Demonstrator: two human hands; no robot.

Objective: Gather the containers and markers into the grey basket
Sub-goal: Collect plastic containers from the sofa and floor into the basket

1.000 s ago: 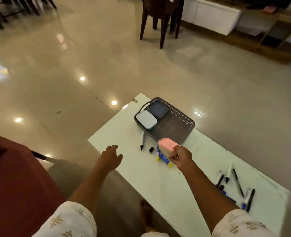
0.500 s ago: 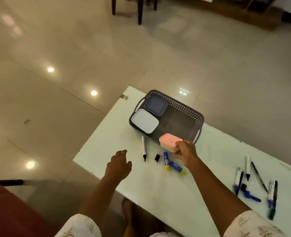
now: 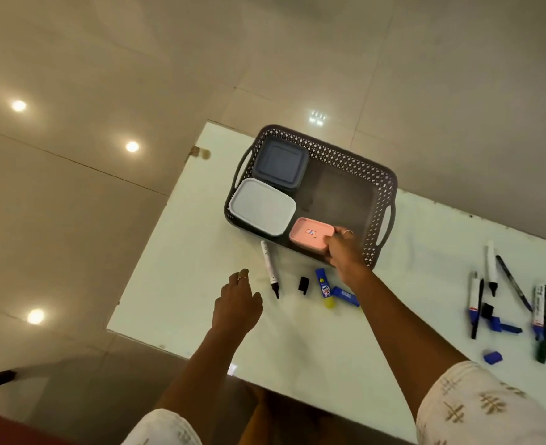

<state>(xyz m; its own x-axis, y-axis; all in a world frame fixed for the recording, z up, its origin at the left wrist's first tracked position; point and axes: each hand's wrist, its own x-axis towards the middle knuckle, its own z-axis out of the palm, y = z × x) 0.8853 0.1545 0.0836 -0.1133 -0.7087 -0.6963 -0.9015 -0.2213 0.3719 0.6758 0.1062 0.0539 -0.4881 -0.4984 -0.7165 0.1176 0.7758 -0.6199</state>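
White table (image 3: 313, 354) fills the lower-right of the view, glossy tile floor (image 3: 137, 75) round it w/ ceiling lights mirrored in it. Grey basket (image 3: 381, 191) sits at the table's far edge, near the far-left corner, perforated walls, a handle slot at each short end.

Inside the basket: dark grey container (image 3: 279, 164) in the far-left corner, white container (image 3: 262, 205) in the near-left corner, the two just beside each other. Pink container (image 3: 310, 235) is at the basket's near wall, right next to the white one, small label on its lid. Whether it's resting on the basket floor or hanging just above it, can't tell.

Right hand (image 3: 345, 252) reaches over the basket's near wall, fingers curled round the pink container's right end, grasping it. Left hand (image 3: 238, 300) hovers over the table's left part, fingers loosely bent, nothing in it, ring on one finger.

On the table in front of the basket: white marker (image 3: 269, 268) w/ black tip, uncapped, pointing to the near edge; black cap (image 3: 303, 285) just beside it; two blue-and-yellow glue sticks (image 3: 324, 287) touching in a V, one partly under the right forearm.

Toward the table's right edge, well apart from the basket: cluster of markers (image 3: 491, 268), white, black & blue bodies, some uncapped, loosely fanned. Small blue cap (image 3: 493, 356) lies nearer the near edge, apart from them.

White patterned sleeves (image 3: 490, 409) at the bottom.
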